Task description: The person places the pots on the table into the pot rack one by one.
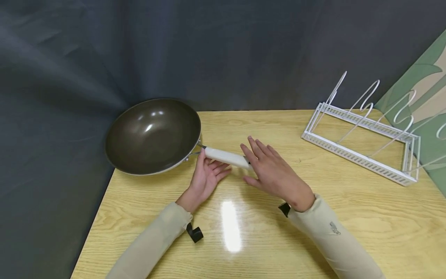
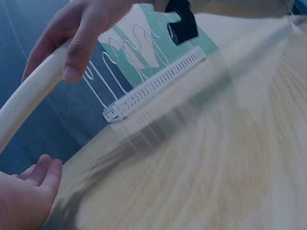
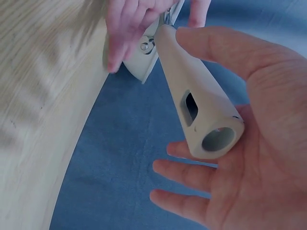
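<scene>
The two sleeves [image 1: 156, 236] come in from the near edge of the wooden table [image 1: 348, 217]. Both arms reach toward the white handle [image 1: 226, 157] of a dark pan [image 1: 153, 135].

The pan sits at the table's far left corner, its bowl partly overhanging the edge. Its handle points right, toward the middle of the table.

The left hand [image 1: 205, 178] is under the handle near the pan's bowl, palm up. Its fingers look loosely curled beneath the handle, probably propping it. Whether they clasp it I cannot tell.

The right hand [image 1: 275, 174] is at the handle's free end with its fingers spread and straight. In the right wrist view the thumb [image 3: 225, 48] lies on the handle's side and the hollow end rests against the open palm. It seems to steady the end rather than clamp it.

A white wire rack [image 1: 366, 147] stands well apart at the right side of the table, with nothing in it.
</scene>
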A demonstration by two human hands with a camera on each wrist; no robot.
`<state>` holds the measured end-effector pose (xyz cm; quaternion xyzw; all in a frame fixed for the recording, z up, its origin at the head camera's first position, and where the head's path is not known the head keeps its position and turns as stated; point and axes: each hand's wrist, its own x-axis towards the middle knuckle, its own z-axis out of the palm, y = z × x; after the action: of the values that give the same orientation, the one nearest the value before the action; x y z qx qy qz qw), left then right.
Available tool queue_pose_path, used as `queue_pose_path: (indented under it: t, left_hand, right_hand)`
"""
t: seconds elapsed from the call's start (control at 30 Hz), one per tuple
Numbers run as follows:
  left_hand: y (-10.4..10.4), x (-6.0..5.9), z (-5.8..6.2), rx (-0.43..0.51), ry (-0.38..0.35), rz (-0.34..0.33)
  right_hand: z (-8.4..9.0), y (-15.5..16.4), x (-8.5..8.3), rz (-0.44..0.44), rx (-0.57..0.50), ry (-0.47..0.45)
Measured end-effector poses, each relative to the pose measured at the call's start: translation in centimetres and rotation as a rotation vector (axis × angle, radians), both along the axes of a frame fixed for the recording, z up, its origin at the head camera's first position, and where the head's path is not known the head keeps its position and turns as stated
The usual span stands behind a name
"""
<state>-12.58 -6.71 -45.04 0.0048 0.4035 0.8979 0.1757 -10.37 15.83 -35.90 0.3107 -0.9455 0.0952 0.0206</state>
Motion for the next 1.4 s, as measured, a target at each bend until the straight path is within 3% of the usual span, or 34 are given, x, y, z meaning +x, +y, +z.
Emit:
queue_pose_path:
  t: [0.17, 0.43, 0.67, 1.4]
  left_hand:
    - [1.0, -0.4, 0.3, 0.090, -0.061, 0.025]
    - [2.4, -1.3, 0.2, 0.122, -0.067, 0.128]
    - [2.7, -1.8, -0.5, 0.151, -0.099, 0.170]
    - [3.5, -3.2, -0.4, 0.357, -0.028, 0.217]
  right_hand:
    - [0.0, -0.1, 0.0, -0.004, 0.003, 0.005]
    - [0.1, -0.7, 0.0, -0.108, 0.022, -0.041]
    - [0.2, -1.4, -0.1, -0.142, 0.038, -0.048]
    - [0.9, -2.4, -1.9, -0.135, -0.013, -0.182]
